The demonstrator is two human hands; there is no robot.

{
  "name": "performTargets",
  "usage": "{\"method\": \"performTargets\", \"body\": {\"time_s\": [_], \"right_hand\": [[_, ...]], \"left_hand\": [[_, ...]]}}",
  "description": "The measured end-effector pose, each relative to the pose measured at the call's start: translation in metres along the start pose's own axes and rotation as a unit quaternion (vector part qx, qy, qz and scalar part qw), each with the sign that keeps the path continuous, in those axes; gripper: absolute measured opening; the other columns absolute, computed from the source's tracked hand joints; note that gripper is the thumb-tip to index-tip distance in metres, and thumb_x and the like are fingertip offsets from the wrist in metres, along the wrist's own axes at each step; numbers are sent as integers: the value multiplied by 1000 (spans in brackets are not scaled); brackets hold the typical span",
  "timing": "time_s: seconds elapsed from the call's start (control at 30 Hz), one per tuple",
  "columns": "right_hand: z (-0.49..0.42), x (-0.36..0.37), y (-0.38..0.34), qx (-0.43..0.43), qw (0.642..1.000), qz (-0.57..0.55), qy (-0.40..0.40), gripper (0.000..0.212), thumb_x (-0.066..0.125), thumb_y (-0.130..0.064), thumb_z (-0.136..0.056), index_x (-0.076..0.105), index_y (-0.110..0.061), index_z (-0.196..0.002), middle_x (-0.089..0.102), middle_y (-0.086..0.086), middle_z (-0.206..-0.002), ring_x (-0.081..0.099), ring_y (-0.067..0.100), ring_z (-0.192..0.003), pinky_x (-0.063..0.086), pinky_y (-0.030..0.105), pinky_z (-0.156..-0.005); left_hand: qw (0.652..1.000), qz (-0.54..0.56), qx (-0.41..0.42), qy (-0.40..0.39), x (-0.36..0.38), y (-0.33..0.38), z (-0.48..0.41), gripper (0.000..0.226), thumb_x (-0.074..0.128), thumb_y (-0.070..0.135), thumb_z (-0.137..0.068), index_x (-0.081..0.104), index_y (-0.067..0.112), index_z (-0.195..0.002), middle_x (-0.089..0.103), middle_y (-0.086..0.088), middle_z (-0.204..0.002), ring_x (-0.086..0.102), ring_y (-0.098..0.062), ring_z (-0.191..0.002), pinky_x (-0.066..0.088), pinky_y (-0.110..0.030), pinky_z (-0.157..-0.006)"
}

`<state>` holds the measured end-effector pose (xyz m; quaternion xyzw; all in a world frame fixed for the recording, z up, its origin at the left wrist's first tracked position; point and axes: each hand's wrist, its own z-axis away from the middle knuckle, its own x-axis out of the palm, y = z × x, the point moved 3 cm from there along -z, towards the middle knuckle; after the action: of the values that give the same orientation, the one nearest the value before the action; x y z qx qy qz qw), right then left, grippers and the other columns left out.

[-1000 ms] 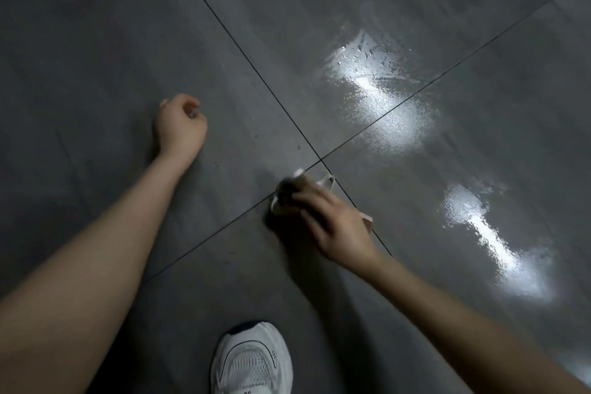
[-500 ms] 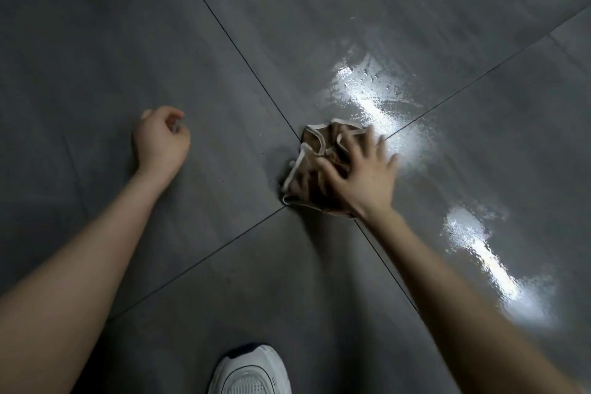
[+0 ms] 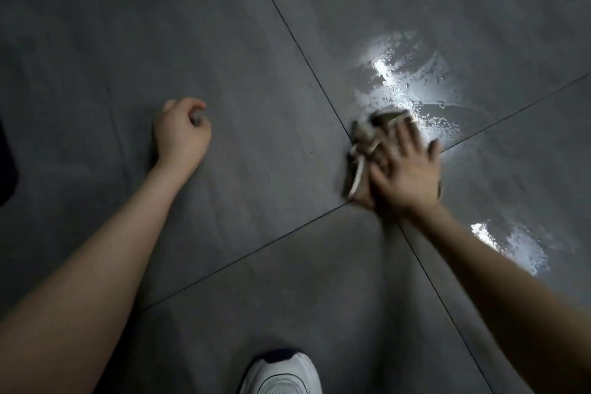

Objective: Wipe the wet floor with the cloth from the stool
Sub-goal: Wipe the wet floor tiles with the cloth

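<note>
Since half a second earlier, my right hand [image 3: 409, 173] had slid the cloth [image 3: 364, 137] a little farther along the floor [image 3: 256, 57], so its far end reached the bright wet patch [image 3: 406, 80], while my left hand [image 3: 180, 137] had kept its place. That left hand rested on a dry tile, well apart from the cloth, its fingers curled into a loose fist that held nothing I could make out. Nearer me, the toe of my white shoe [image 3: 281, 374] stood on the tile below the joint. The cloth, brownish with a pale hem, lay bunched where the four tile corners met, covering the crossing of the joints. My right hand pressed down on its near right part with the fingers straight and spread, not closed around it, though blur softened their outline. The wet patch glared on the far tile just beyond the cloth, streaked and beaded. A second wet patch [image 3: 518, 246] shone on the right tile, beside my right forearm.
</note>
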<state>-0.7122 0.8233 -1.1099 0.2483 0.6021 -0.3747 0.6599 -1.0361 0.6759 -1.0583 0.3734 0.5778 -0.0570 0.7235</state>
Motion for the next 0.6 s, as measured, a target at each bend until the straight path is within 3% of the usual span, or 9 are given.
{"method": "performTargets", "body": {"time_s": [0.07,0.13,0.17,0.23,0.33,0.4,0.47,0.53,0.6], "right_hand": [[-46,-15,26,166,986,-7,-12,80,18,-65,-82,18,-25,-152,16,13,-159,6,39,-146,5,62,-114],[-87,-17,-4,201,979,-18,-14,86,15,-67,-80,6,-22,-153,12,17,-159,6,45,-144,7,63,-113],[-101,-18,-35,159,987,-12,-10,86,13,-68,-80,4,-22,-153,13,19,-158,8,47,-143,9,63,-113],[-105,-7,-114,-2,1000,15,-22,82,17,-68,-83,7,-24,-153,14,20,-158,10,50,-141,11,64,-112],[-42,14,-208,-240,971,6,-20,68,38,-59,-86,27,-34,-148,26,20,-154,15,53,-139,9,65,-113],[2,18,-217,-332,942,-20,-39,64,45,-55,-84,36,-36,-144,29,17,-154,18,48,-141,10,62,-114],[13,22,-181,-397,916,18,-61,61,48,-52,-85,37,-36,-144,27,11,-156,17,38,-145,13,59,-115],[-12,13,-126,-353,933,41,-53,61,42,-49,-86,35,-35,-145,27,9,-156,17,33,-146,19,60,-113],[-57,-6,-78,-168,984,43,-37,64,30,-54,-86,30,-34,-147,23,11,-157,15,33,-146,21,60,-112]], "left_hand": [[1000,-3,-11,-1,1,-7,1,32,50,3,-77,65,7,-105,62,-23,-108,58,-38,-101,42,-34,-90],[999,7,-30,17,-1,-16,-2,33,49,2,-77,65,7,-104,62,-24,-109,57,-39,-101,42,-35,-90],[999,14,-39,28,-3,-20,-4,33,47,2,-76,65,7,-104,61,-24,-109,56,-40,-101,42,-35,-90],[997,22,-51,46,-6,-28,-11,35,45,0,-76,65,7,-105,59,-25,-110,56,-41,-102,41,-36,-91],[996,26,-73,51,-11,-37,-25,40,43,-2,-76,64,7,-108,57,-26,-115,54,-41,-105,39,-36,-94],[995,34,-77,49,-12,-43,-37,43,41,-4,-75,63,7,-110,56,-25,-118,52,-40,-108,37,-35,-96],[996,42,-63,41,-12,-49,-51,45,41,-4,-75,61,7,-114,58,-23,-120,53,-39,-111,39,-36,-97],[998,38,-37,15,-9,-54,-64,47,42,-4,-77,58,6,-120,58,-22,-125,52,-38,-116,39,-36,-100],[1000,26,-7,-14,-7,-58,-75,49,43,-4,-79,54,5,-125,52,-20,-135,47,-36,-124,35,-35,-106]]}}
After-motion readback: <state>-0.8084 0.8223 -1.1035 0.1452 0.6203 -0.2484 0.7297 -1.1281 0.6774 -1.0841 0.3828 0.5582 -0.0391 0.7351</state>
